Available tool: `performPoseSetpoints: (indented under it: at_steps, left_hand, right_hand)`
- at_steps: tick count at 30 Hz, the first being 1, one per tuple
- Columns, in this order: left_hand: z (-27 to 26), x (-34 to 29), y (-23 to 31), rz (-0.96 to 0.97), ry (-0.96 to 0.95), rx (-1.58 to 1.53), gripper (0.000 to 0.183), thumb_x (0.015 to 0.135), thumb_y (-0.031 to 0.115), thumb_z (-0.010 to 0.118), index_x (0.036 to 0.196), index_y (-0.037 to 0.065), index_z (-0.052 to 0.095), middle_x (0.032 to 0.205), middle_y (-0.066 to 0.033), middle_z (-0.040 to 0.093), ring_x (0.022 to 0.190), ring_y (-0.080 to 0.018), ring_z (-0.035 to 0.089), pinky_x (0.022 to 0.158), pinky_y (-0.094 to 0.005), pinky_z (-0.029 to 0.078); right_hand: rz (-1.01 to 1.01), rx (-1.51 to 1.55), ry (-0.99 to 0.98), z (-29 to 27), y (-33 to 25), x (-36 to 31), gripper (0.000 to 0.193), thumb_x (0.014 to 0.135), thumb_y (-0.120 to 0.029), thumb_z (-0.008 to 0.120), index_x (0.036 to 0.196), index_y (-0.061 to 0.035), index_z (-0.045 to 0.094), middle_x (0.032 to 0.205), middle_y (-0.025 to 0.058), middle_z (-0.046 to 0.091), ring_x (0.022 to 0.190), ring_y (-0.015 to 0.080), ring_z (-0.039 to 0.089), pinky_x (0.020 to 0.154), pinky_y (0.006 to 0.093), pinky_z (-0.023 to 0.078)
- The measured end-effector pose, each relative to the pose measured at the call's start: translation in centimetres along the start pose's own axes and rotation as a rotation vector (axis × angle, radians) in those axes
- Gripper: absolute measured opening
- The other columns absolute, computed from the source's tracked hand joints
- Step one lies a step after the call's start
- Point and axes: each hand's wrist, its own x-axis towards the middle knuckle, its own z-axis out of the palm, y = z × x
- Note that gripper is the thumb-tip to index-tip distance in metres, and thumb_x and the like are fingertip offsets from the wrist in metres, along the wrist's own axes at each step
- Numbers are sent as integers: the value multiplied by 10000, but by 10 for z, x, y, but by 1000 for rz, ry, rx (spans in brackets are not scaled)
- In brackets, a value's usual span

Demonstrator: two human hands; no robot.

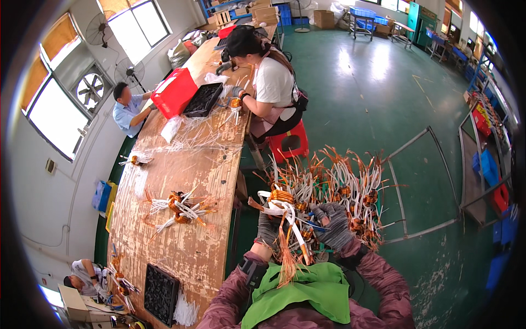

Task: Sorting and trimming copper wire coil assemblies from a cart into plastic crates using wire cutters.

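In front of me I hold up a copper-wound coil point(281, 196) with thick white-sleeved leads and frayed copper strands hanging down. My left hand point(267, 229), in a grey glove, is closed on it from below. My right hand point(334, 226), gloved too, is curled just right of its leads. A thin blue piece point(316, 226) shows at those fingers; whether it is a tool or a sleeve I cannot tell. Just beyond both hands stands a dense batch of similar coils point(345, 192), their leads pointing up with bare copper ends.
A worn wooden table point(203, 164) runs along my left, bearing loose coils point(178, 207), a black tray point(161, 293) and a red bin point(174, 92). A co-worker point(268, 82) sits at its far right side on a red stool point(289, 143). A metal frame point(402, 197) stands right.
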Motion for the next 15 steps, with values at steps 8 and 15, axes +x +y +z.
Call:
performPoseSetpoints:
  at_steps: [8, 15]
  left_hand:
    - [29, 3, -30, 176, 229, 244, 483, 906, 421, 490, 1260, 95, 454, 1231, -139, 511, 1049, -271, 577, 868, -412, 525]
    - [-90, 19, 29, 32, -8, 104, 436, 885, 455, 500, 1130, 96, 538, 1058, -109, 611, 941, -277, 602, 829, -448, 526]
  right_hand:
    - [13, 55, -241, -19, 23, 14, 502, 692, -289, 648, 1151, -94, 589, 940, 131, 595, 835, 311, 561, 760, 450, 447]
    - [-110, 56, -358, -1, -11, 29, 443, 715, -233, 625, 1136, -98, 591, 890, 151, 606, 791, 284, 592, 653, 398, 483]
